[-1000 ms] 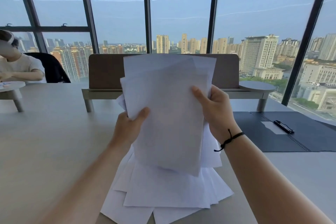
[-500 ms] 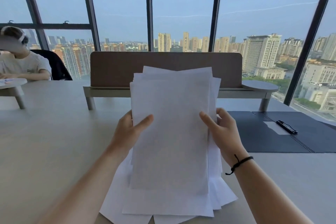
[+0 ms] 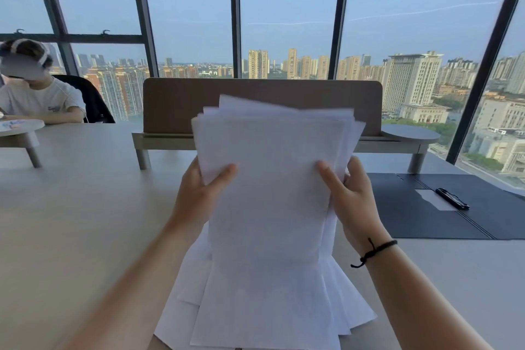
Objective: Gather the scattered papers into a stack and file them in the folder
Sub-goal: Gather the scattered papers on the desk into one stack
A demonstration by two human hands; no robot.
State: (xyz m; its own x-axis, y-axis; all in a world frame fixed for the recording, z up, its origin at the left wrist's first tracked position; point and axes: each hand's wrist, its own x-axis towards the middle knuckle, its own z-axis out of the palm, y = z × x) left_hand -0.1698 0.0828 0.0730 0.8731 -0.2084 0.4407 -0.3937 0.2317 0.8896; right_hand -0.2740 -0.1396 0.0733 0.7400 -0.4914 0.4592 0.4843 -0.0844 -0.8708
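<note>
The open folder [image 3: 443, 207] lies flat on the tabletop [image 3: 71, 207] to the right, nearer the right hand [image 3: 352, 202]. The left hand [image 3: 199, 193] and right hand each grip a side edge of the paper stack [image 3: 272, 193], held upright, long axis vertical; white sheets, edges still uneven, bottoms fanned out.

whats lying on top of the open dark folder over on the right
On the open dark folder lie a black pen and, beside it, a small pale slip. No sheets are filed yet. Its far right part runs out of frame.
</note>
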